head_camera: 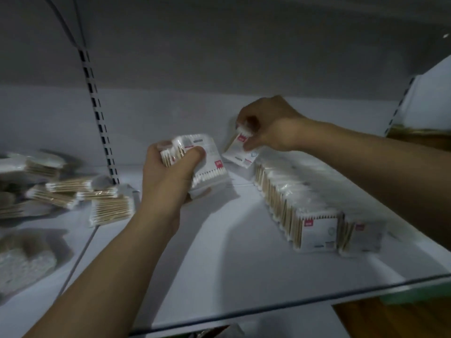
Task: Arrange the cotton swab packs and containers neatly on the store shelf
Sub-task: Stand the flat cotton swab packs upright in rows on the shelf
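My left hand (168,176) grips a small stack of cotton swab packs (207,164), white labels with a red mark, held above the middle of the white shelf (219,252). My right hand (271,125) pinches a single swab pack (240,152) by its top edge, tilted, at the far end of a row of upright packs (305,203). That row runs from the back wall toward the shelf's front right. The pack's lower corner is close to the row's rear end; whether they touch is unclear.
A loose pile of swab packs (80,193) lies on the neighbouring shelf section at left, with bags of cotton items (22,262) in front. A slotted upright (100,118) divides the sections. The shelf's front edge (292,303) runs across the bottom.
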The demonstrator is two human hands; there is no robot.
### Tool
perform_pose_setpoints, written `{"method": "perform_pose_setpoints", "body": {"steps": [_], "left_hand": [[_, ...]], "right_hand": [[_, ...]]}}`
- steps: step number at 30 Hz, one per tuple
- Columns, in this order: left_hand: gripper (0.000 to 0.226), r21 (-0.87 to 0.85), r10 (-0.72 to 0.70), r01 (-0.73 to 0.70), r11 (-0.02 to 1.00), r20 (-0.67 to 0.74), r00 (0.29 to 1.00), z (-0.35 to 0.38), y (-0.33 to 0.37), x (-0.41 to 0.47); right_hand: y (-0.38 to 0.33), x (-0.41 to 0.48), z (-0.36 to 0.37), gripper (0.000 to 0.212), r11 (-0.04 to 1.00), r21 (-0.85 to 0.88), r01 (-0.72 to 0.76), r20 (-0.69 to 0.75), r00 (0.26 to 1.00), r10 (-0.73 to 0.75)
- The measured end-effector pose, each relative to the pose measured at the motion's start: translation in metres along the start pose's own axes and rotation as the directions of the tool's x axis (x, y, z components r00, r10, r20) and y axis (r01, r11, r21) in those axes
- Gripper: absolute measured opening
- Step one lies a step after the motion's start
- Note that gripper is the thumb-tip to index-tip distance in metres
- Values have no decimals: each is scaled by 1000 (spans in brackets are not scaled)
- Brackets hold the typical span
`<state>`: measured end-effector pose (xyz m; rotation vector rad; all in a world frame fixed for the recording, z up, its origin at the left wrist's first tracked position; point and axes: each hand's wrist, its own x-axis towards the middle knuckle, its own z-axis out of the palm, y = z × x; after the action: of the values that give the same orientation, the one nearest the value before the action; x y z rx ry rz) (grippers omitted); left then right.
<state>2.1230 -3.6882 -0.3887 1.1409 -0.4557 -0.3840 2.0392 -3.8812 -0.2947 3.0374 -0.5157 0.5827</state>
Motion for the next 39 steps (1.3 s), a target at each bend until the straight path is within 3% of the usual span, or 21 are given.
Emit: {"method": "perform_pose_setpoints", "body": {"steps": [4, 6, 11, 14, 16, 20, 22, 23, 24, 25, 26, 27, 29, 31, 33, 36, 38, 39], "left_hand": [[33, 15, -32, 32, 999, 21, 999, -7, -13, 1], [32, -5, -26, 27, 1000, 52, 998, -6, -9, -2], [30, 24, 16, -20, 1000, 142, 990, -1, 0, -3], [33, 19, -5, 3, 1000, 153, 988, -2, -1, 2], [34, 12, -21, 19, 1000, 173, 985, -1, -2, 4], [33, -22, -17, 21, 1000, 188, 982, 3, -4, 3], [32, -53, -10, 20, 998, 181, 983, 5, -4, 2], [34, -68, -2, 14, 998, 178, 984, 7, -3, 0], [39, -82, 13, 1, 997, 169, 986, 9, -2, -2], [45, -92, 33, -19, 996, 152, 988, 11, -1, -4], [52, -100, 55, -42, 994, 125, 991, 13, -1, -6], [58, -104, 77, -68, 992, 91, 993, 15, -1, -7], [68, -98, 117, -114, 989, 27, 993, 17, -4, -9], [76, -97, 123, -123, 988, -10, 992, 18, -4, -11], [82, -114, 99, -99, 989, -8, 995, 18, -4, -9], [67, -180, 50, -43, 983, 34, 998, 16, -3, -6], [54, -169, 38, -32, 985, 34, 999, 14, -6, -6], [50, -142, 37, -33, 989, 26, 999, 13, -8, -6]], "right_hand": [[10, 19, 38, 36, 972, -194, 134, 146, 983, -107], [12, 20, 53, 38, 956, -224, 192, 189, 970, -151], [16, 20, 77, 12, 910, -311, 274, 198, 955, -220], [13, 21, 78, 7, 891, -355, 282, 225, 951, -212], [9, 20, 74, 15, 915, -331, 231, 269, 952, -143], [15, 16, 68, 22, 926, -267, 266, 210, 954, -214], [15, 14, 55, 22, 988, -77, 137, 53, 990, -133], [8, 9, 45, 20, 991, 129, 34, -21, 999, -32], [2, 3, 34, 26, 915, 399, -62, -25, 997, 78], [-5, -5, 24, 36, 759, 635, -145, 54, 988, 144], [-11, -14, 17, 47, 612, 764, -205, 160, 979, 129], [-17, -23, 12, 53, 541, 807, -235, 236, 969, 69], [-26, -35, 12, 52, 578, 782, -233, 304, 952, -28], [-27, -37, 15, 53, 572, 785, -238, 307, 951, -25], [-22, -37, 14, 54, 442, 853, -277, 318, 948, -18], [-11, -34, 10, 53, 180, 928, -326, 330, 944, 5], [-1, -27, 5, 46, 147, 942, -303, 302, 953, 31], [5, -24, 4, 40, 201, 937, -286, 275, 958, 79]]}}
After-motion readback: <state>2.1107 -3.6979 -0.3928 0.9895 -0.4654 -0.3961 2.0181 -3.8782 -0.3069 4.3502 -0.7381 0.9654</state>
